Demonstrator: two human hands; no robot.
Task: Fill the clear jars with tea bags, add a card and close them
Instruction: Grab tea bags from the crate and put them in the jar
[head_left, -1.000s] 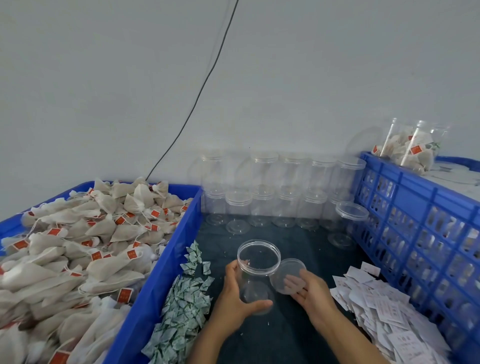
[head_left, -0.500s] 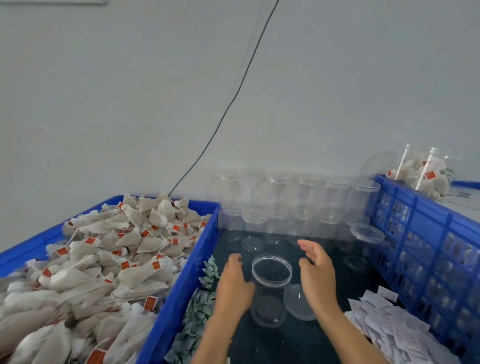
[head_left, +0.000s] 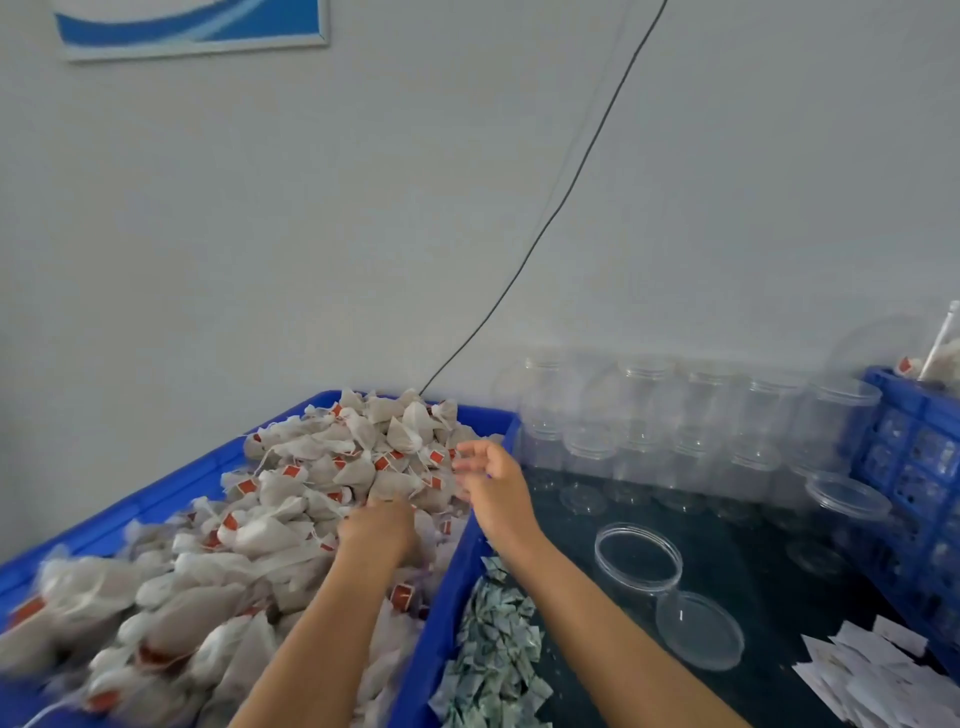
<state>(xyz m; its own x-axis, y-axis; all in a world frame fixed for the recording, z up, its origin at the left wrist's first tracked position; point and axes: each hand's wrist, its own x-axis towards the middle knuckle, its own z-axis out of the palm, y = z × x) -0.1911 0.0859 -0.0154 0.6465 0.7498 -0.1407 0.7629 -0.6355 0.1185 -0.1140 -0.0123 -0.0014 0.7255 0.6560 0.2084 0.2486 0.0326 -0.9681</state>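
— Over the blue crate (head_left: 156, 499), what has changed?

— Both my hands have left the open clear jar (head_left: 638, 557); it stands empty on the dark table, lid (head_left: 698, 629) beside it. My left hand (head_left: 376, 527) digs into the tea bags (head_left: 332, 467), grip hidden; my right hand (head_left: 491, 475) hovers, fingers spread. Filling starts now, I judge.

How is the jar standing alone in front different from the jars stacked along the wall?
The front jar stands open, its lid lying flat beside it on the dark table; the stacked jars seem to have lids on. The front jar stands alone near the hands; the stacked jars sit in two tiers against the wall. Both kinds are clear, round and empty; no tea bags are in them yet.
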